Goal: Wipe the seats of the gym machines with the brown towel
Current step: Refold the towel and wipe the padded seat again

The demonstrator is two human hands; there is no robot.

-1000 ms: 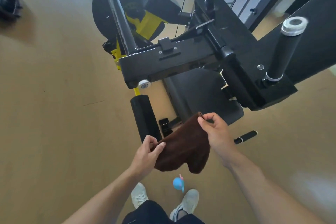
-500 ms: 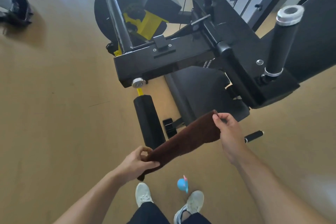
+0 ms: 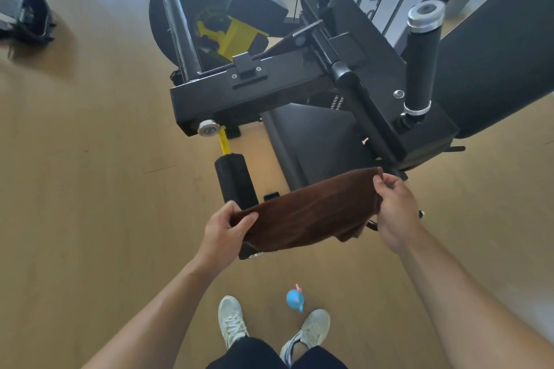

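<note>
Brown towel (image 3: 308,216) stretched out flat between my two hands, held in the air just in front of the gym machine (image 3: 299,90), not touching it. My left hand (image 3: 223,234) grips the towel's near-left corner, thumb on top, fingers (image 3: 229,207) curled under the cloth. My right hand (image 3: 395,213) pinches the far-right corner, fingertips clamped on the edge. Towel sags a bit along the side nearest me, one flap hanging lower below the right hand.

The machine's dark seat pad (image 3: 317,141) sits just beyond the towel, lower down, its near edge hidden by the cloth. Black foam roller (image 3: 235,180) stands left of the seat, its lower end just behind my left hand. Upright handle with silver cap (image 3: 422,60) rises at the machine's right side. Yellow part (image 3: 230,34) at the machine's far side beside a black disc. Wooden floor (image 3: 90,189) around the machine. My white shoes (image 3: 230,320) below the towel, a small blue object (image 3: 293,298) on the floor between them.
</note>
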